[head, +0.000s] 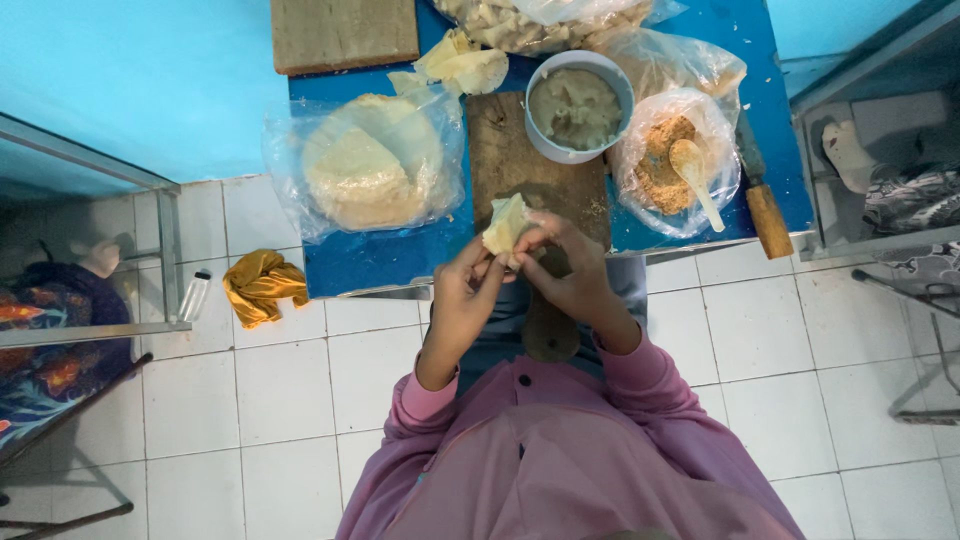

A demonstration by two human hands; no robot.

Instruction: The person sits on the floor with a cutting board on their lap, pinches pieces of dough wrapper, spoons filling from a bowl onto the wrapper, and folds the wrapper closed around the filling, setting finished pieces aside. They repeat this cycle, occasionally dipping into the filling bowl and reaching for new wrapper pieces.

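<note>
Fingers (520, 252) of both hands pinch a pale wrapper (505, 225) half folded over the table's (380, 262) near edge; left hand (462, 290) and right hand (570, 275) grip it. Filling bowl (579, 105) looks full, wrapper stack (370, 165) thick: much remains.

Pale yellow dough wrapper (505, 224): thin, soft sheet, folded up into small pouch. Held above near edge of blue table, over end of wooden board. Upper corner raised to a point, leaning toward upper left; lower edge gathered and pinched together. Surface matte, creamy, lightly creased. Contents hidden by folds; filling not discernible.
</note>
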